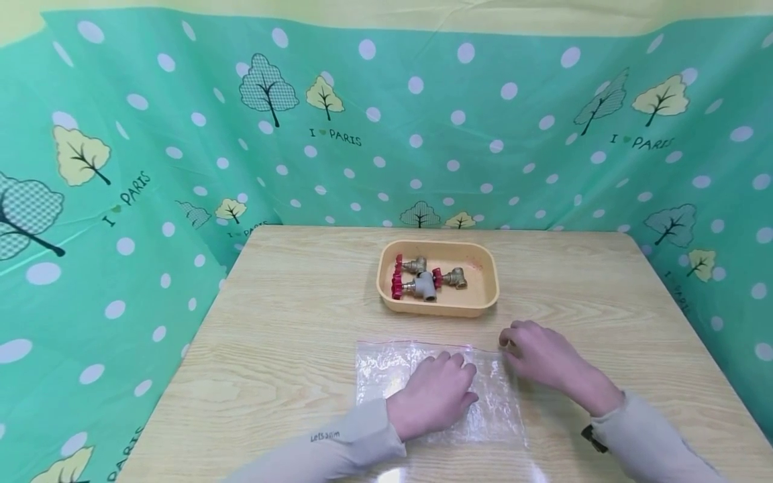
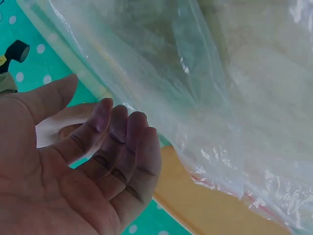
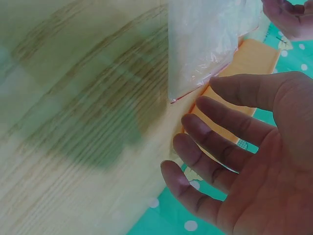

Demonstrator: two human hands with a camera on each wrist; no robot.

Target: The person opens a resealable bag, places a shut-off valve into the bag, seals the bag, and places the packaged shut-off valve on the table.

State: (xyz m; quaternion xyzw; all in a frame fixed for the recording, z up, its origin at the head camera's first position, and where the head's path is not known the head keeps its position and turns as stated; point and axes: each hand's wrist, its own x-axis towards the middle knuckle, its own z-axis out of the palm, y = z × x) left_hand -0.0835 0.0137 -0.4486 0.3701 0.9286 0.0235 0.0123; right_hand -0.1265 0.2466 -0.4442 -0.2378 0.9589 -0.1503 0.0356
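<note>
We see a clear plastic zip bag [image 1: 489, 402] lying flat on the wood-grain table [image 1: 272, 302], at the near middle, its reddish zip line along the far edge. Over its middle is the left hand [image 1: 433, 396], fingers loosely bent and gripping nothing. At the bag's far right corner we find the right hand [image 1: 540, 355], its fingers apart and gently curved, the thumb tip by the zip edge; we cannot quite tell whether either hand touches the film. Beyond the bag sits a tan plastic tray [image 1: 443, 310], holding two brass valves [image 1: 457, 277] and a grey-bodied valve [image 1: 425, 287], all with red handwheels. Behind the table we see a green polka-dot cloth [image 1: 417, 168] printed with trees.
</note>
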